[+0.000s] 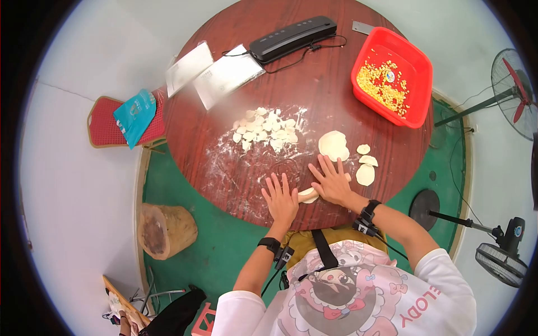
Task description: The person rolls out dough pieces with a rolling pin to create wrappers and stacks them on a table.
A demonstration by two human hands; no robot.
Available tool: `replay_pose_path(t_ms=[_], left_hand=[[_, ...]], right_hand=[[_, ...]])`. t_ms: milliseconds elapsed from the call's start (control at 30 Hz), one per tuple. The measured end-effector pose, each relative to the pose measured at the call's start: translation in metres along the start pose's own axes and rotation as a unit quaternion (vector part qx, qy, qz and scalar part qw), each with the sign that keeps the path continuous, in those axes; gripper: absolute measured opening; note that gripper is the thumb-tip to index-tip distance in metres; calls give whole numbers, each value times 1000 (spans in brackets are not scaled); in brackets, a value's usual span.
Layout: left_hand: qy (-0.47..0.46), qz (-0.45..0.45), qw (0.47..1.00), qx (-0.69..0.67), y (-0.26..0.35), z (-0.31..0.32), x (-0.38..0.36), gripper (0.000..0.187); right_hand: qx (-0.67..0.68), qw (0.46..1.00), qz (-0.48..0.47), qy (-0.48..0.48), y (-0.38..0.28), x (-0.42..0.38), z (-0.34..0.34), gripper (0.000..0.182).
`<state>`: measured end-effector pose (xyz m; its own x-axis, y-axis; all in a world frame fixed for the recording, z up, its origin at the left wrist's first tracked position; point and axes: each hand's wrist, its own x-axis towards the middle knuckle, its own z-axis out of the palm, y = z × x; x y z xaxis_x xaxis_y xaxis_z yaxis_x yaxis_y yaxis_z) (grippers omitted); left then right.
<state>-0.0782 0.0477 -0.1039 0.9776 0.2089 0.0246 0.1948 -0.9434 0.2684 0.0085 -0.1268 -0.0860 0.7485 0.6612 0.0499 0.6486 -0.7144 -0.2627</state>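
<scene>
A short wooden rolling pin (307,194) lies near the table's front edge, on a piece of flattened dough (311,200) that shows only partly beneath it. My left hand (281,200) rests over the pin's left end, fingers outstretched and spread. Flat on its right part is my right hand (332,183), also with fingers spread; the pin's tip pokes out beyond it. Just past my right fingertips lies a large, thin dough sheet (334,146). To its right are small dough pieces: a round one (363,149), a half-covered one (368,161) and an oval one (365,175).
Floured dough pieces (266,129) are heaped mid-table. Farther back are silvery bags (230,75), a black vacuum sealer (294,39) with a cord, and a red basin (423,78) holding yellow bits. A metal blade (362,27) lies behind the basin. Fans (504,249) stand at right.
</scene>
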Motion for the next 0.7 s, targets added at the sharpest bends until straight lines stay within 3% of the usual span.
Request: replay_pose_path(t_ms=[233,467,700], left_hand=[[25,41,999,16,-5,1,8,55],[38,-44,998,-11,-7,2,36,58],[-4,29,1000,6,-12,4,28,60]], right_hand=[[-4,1000,5,7,0,-1,2,58],[-8,999,29,38,10,34,5,61],[14,998,61,16,0,4,5,65]])
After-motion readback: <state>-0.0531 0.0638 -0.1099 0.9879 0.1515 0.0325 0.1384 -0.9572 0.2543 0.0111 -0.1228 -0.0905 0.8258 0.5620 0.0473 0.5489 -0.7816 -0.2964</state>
